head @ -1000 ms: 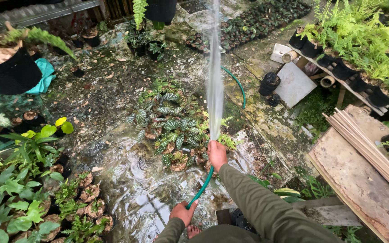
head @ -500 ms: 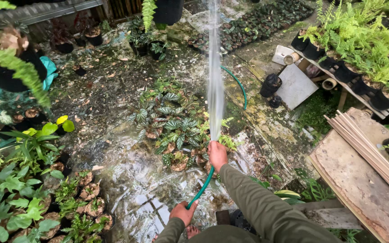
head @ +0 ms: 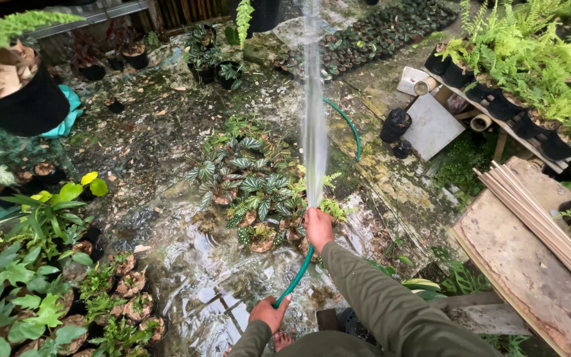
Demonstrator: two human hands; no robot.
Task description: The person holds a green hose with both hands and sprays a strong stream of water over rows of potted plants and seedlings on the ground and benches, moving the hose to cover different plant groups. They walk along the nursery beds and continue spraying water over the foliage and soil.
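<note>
Both hands grip slim green rubber hose, spraying glassy fan.

Wet, mossy concrete ground carries everything, with a shiny puddle near the middle. A cluster of silver-striped leafy potted plants stands at the centre. Small green plants in coconut-husk pots sit near left. A thin green rubber hose curves across the far ground. A weathered wooden board lies near right, bearing pale wooden slats.
</note>
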